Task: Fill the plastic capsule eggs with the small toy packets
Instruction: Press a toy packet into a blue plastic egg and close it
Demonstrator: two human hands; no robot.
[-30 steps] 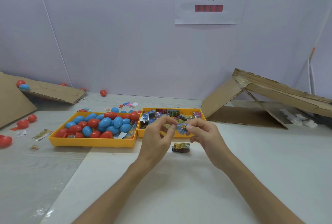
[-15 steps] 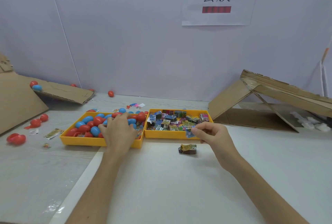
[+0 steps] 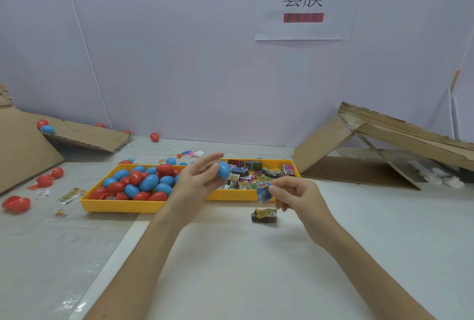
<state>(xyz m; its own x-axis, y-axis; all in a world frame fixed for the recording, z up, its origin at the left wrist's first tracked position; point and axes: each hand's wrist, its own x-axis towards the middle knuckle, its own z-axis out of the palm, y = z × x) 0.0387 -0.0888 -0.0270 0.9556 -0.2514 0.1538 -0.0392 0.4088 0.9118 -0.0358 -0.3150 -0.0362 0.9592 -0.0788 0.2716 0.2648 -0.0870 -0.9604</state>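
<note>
Status: we're early in one fill cycle. Our left hand (image 3: 197, 181) grips a blue egg (image 3: 223, 169), held up over the right end of the egg tray (image 3: 123, 206). Its fingers curl round the egg, with the forefinger sticking out straighter. The hand is motion-blurred, so we can't tell if the egg is cracked open or snapped together.

Our right hand (image 3: 295, 196) pinches a blue packet (image 3: 263, 192) between thumb and fingertips. It sits right of the egg tray, in front of the packet tray (image 3: 272, 161) that butts against that tray's right side. Egg and packet are near each other, not touching.

Done: nothing we can call filled. The tray eggs (image 3: 148, 182) look closed and their contents can't be seen.

Left: our read is nearly everything. The egg tray is heaped with red and blue eggs, and the packet tray is well stocked. A loose packet (image 3: 264, 215) lies on the table (image 3: 256, 268) right of the egg tray, on our side of it. The step in hand looks like: open the egg, put the packet in, snap it shut.

Materials:
- Eggs: smooth, glossy hard plastic and oval, so they'll roll. Stray red eggs (image 3: 16, 204) sit left of the egg tray.
- Packets: small, flat, crinkly printed film. They look light and springy and may need folding to fit.
- Trays: shallow, rigid yellow plastic, rectangular.
- Table: matt white.
- Cardboard (image 3: 384, 134): rough with torn edges, propped far right of the egg tray.
</note>
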